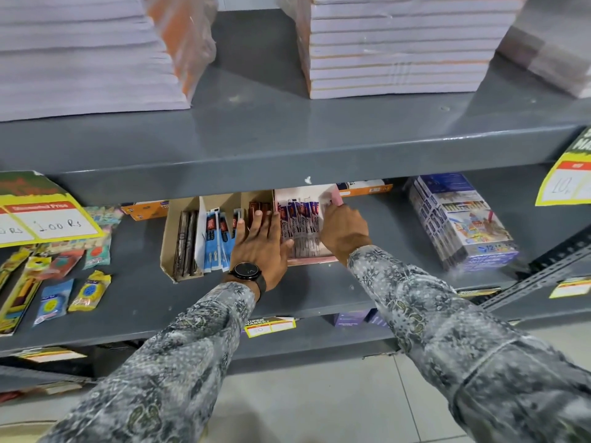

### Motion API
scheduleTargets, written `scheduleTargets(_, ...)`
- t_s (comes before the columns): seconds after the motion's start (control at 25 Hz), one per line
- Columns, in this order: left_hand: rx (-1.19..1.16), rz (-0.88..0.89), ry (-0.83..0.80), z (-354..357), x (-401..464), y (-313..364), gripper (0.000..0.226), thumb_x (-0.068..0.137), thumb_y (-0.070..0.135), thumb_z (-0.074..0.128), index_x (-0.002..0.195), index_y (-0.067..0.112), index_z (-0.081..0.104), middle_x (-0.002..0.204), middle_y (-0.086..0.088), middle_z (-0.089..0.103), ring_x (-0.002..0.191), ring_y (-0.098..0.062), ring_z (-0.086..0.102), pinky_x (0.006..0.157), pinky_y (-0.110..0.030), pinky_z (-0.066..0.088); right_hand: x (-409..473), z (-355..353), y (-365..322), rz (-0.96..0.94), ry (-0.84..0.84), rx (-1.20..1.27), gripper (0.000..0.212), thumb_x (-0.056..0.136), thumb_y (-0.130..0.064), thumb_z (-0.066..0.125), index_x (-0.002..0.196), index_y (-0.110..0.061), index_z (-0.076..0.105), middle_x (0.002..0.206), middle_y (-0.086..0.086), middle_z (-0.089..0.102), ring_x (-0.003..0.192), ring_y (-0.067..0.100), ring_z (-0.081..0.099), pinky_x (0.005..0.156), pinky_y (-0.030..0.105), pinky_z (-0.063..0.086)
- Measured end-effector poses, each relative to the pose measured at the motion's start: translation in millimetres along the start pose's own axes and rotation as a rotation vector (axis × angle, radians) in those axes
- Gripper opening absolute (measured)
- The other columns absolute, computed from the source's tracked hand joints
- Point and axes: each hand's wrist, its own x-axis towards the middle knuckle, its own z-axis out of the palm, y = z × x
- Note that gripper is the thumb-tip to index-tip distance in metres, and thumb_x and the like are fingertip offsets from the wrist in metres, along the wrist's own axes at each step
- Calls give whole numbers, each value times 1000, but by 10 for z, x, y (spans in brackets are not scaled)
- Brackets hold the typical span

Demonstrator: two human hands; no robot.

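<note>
While lengthwise front-to-back, pink box (315, 259): left fingers (256, 222) straight, right fingers (331, 212) round rim.

We are seeing bright, even light coming from above, glaring off the upper shelf (256, 123) and shadowing the lower shelf (134, 295), where the left hand (260, 247) is casting a soft shadow. Edges are bending; sleeves (166, 372) are blurring.
</note>
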Motion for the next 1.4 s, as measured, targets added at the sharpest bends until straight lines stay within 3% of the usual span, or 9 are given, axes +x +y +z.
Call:
scheduleTargets(0.32,-29,17,8,23,-30,-30,70,100,53,15,158,17,0,168,-2,10,155,-21,-7,124,-51,-7,-60,-32,-18,10,-46,-38,29,98,-20,57,119,-4,66,112,15,73,102,37,72,84,46,61)
scheduleTargets(0.48,-18,13,11,38,-31,-63,71,98,54,16,157,20,-1,168,-3,14,155,-24,-5,124,-52,-4,16,-88,-15,224,-37,484,16,83,-21,59,87,-6,61,82,6,69,80,30,69,70,38,57)
scheduleTargets(0.56,-12,13,19,51,-37,-55,71,98,55,14,157,20,-1,167,-3,16,155,-25,-4,123,-53,-5,20,-92,-15,311,-120,679,18,82,-13,56,95,-4,66,85,10,74,72,27,72,68,40,63)
scheduleTargets(0.68,-16,14,20,56,-34,-33,71,97,56,12,158,20,-2,167,-3,15,155,-25,-4,124,-52,-5,-28,-26,38,233,-122,398,31,85,-6,62,116,1,65,103,15,72,92,34,73,82,44,64)
scheduleTargets(0.76,-21,8,25,59,-32,-38,71,98,54,15,157,20,-2,167,-4,15,155,-25,-3,124,-52,-5,-45,16,27,85,17,220,24,87,-7,64,110,-3,69,101,16,74,94,38,73,81,43,62)
scheduleTargets(0.96,-20,23,26,60,-52,-46,70,98,52,17,158,19,1,167,-4,19,155,-25,1,124,-52,-3,-38,141,6,-154,-63,84,18,88,-12,66,104,-9,75,101,13,76,91,32,74,84,40,63)
scheduleTargets(1.08,-25,22,30,51,-51,-51,70,99,52,18,158,18,2,166,-4,20,155,-24,2,124,-51,-4,17,127,-57,-235,-47,97,28,92,-19,63,118,-11,73,120,15,70,111,35,68,96,44,58)
scheduleTargets(1.24,-67,41,36,34,-64,-52,69,99,53,9,158,18,4,166,-4,21,155,-23,3,124,-50,-7,56,172,-220,-522,-428,-52,64,101,-42,52,160,-26,34,163,14,31,151,42,25,118,64,31)
scheduleTargets(1.4,-69,46,29,30,-72,-77,70,98,55,4,158,20,2,166,-3,20,155,-23,2,124,-51,-5,120,243,-149,-493,-461,-70,67,102,-45,46,163,-30,21,170,9,17,156,44,12,116,76,22)
